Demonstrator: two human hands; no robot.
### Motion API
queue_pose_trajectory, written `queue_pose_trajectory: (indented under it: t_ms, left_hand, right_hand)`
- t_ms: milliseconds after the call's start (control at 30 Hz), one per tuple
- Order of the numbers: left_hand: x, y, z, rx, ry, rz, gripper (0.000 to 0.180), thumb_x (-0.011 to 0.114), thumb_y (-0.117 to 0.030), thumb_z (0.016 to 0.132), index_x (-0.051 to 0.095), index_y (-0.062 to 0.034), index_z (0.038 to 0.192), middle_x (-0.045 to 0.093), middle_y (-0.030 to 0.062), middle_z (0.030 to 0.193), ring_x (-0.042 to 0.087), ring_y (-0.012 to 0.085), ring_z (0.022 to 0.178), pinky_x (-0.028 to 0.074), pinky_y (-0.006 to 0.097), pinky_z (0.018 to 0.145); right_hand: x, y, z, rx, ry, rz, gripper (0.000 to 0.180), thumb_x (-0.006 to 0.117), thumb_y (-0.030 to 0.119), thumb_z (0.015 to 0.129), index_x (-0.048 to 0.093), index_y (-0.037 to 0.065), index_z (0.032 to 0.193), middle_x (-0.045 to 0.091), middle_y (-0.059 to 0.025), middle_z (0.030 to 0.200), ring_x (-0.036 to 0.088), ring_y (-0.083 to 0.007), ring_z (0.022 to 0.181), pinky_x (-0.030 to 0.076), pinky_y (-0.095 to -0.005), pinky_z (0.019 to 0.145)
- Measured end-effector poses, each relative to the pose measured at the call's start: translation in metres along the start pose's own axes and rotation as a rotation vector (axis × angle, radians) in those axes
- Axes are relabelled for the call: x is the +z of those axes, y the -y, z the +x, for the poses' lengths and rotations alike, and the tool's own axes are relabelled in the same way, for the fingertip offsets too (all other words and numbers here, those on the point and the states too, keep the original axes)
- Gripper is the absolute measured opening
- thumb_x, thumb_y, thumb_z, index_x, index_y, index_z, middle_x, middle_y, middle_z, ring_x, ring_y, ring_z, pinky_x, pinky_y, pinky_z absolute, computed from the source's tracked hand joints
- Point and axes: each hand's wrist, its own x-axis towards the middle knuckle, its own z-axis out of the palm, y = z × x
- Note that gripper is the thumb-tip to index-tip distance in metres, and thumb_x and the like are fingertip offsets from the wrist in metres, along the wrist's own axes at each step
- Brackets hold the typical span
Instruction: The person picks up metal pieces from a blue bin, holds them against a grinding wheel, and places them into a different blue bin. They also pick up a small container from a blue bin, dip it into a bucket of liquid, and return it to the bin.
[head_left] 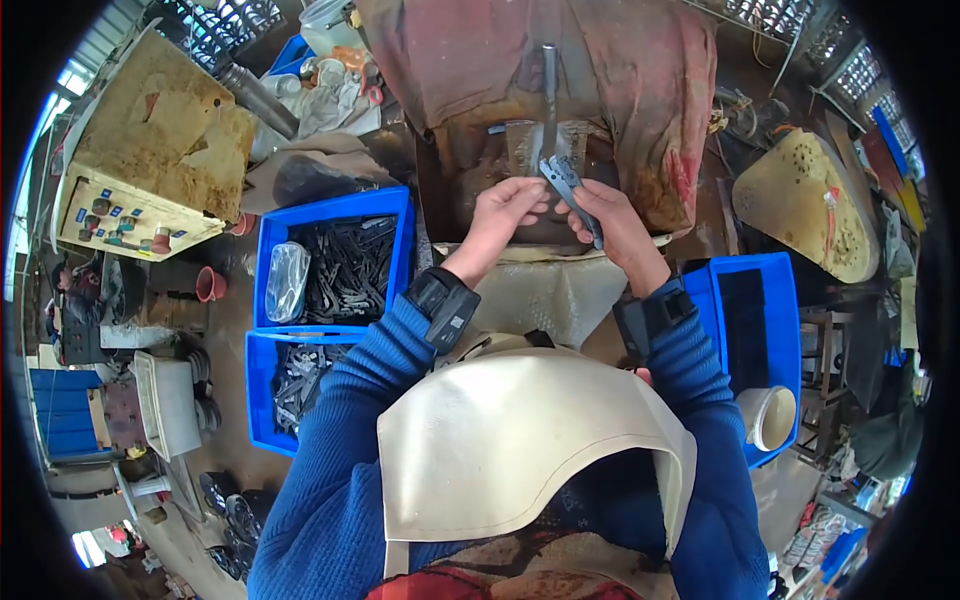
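the work piece is a pair of grey metal blades [565, 185], scissor-like, crossed near their upper ends, held up in front of the person at the 12 o'clock side of the view, just before a rusty machine bed [520, 150] draped with a stained reddish cloth [640, 90]. its long axis runs from about 11 o'clock at the top to 5 o'clock at the bottom, the lower end passing down into the right hand [615, 220]. that hand is closed around the lower shank of the blades, fingers wrapped, thumb side toward the piece, so it is the carrying hand. the left hand [505, 205] sits just beside it at 9 o'clock of the blades, fingers curled, fingertips meeting the upper part of the piece near the crossing; it pinches or steadies rather than carries, though the exact contact is partly hidden by the fingers themselves. both hands are near-equal in distance to the piece, the right having the fuller hold. a thin upright metal bar [549, 95] on the machine stands directly at 12 o'clock above the blade tips, close to them but whether touching cannot be told. at 9 o'clock of the hands a blue bin [330, 205] holds dark metal parts and a clear plastic bag [286, 280]; a second blue bin [262, 400] lies at 7 o'clock, a third blue bin [780, 300] at 4 o'clock with a white cup [770, 418]. dark wrist bands sit on both blue sleeves
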Motion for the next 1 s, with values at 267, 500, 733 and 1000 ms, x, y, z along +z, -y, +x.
queue_pose_trajectory:
  t_ms: [267,500,733,1000]
  left_hand:
    - [0.004,0.006,0.000,-0.103,-0.031,-0.241,0.007,0.061,-0.019,0.094,0.063,-0.0119,0.097,0.068,0.0007,0.096,0.063,0.0089,0.089,0.046,0.023,0.079]
    - [0.002,0.013,-0.010,-0.105,0.047,-0.397,0.005,0.059,-0.017,0.095,0.061,-0.0123,0.095,0.068,0.0014,0.095,0.064,0.0114,0.089,0.047,0.026,0.080]
    - [0.009,0.007,-0.013,-0.128,0.025,-0.354,0.004,0.060,-0.016,0.094,0.061,-0.0119,0.095,0.067,0.0005,0.094,0.063,0.0100,0.088,0.045,0.025,0.080]
    - [0.011,0.014,-0.007,-0.140,0.010,-0.327,0.002,0.063,-0.013,0.091,0.061,-0.0118,0.092,0.066,-0.0013,0.089,0.061,0.0069,0.084,0.045,0.023,0.077]
  right_hand:
    - [0.012,-0.004,-0.006,0.020,0.017,0.042,0.028,0.047,0.022,0.101,0.056,0.001,0.116,0.067,-0.0104,0.097,0.063,-0.0136,0.075,0.051,-0.0244,0.058]
    - [0.010,-0.009,-0.013,0.049,-0.004,0.066,0.031,0.045,0.024,0.102,0.055,0.000,0.119,0.068,-0.0147,0.103,0.068,-0.0192,0.081,0.056,-0.0277,0.064]
    - [0.007,-0.010,-0.013,0.050,-0.026,-0.001,0.030,0.047,0.023,0.101,0.055,0.000,0.119,0.068,-0.0137,0.104,0.069,-0.0201,0.083,0.057,-0.0269,0.065]
    - [0.007,-0.013,-0.012,-0.004,0.006,-0.065,0.028,0.054,0.018,0.097,0.055,0.001,0.120,0.068,-0.0118,0.103,0.069,-0.0192,0.086,0.057,-0.0267,0.066]
